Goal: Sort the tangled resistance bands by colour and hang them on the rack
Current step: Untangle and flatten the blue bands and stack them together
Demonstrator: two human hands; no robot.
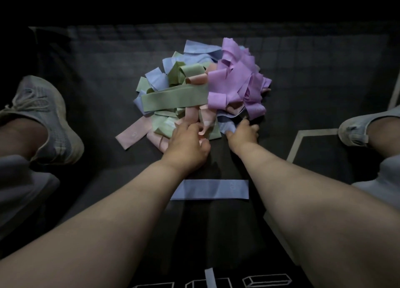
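Nearest you, between your forearms and short of both hands, one blue band (209, 189) lies flat and alone on the dark mat (303, 75). It touches neither hand and sits well apart from the heap.

Your left hand (187, 145) rests palm-down on the near edge of the tangled pile (201, 88), fingers curled into the pink bands (190, 117) there — whether they actually pinch a strip cannot be told, because the knuckles hide the fingertips. Your right hand (245, 131) lies just beside it, to the right, with fingers closed on a blue strip (227, 125) at the pile's near-right corner. The two hands are near each other but do not touch.

A pink strip (134, 134) trails out of the heap to the left of your left hand.

Beyond your left hand, a wide green band (173, 98) lies across the heap. Beyond your right hand, the purple bands (238, 78) are bunched together — the highest part of the pile. More blue bands (201, 50) show at the far side.

Your shoes flank the work: the left shoe (43, 117) far outboard of the left hand, the right shoe (363, 127) far outboard of the right.
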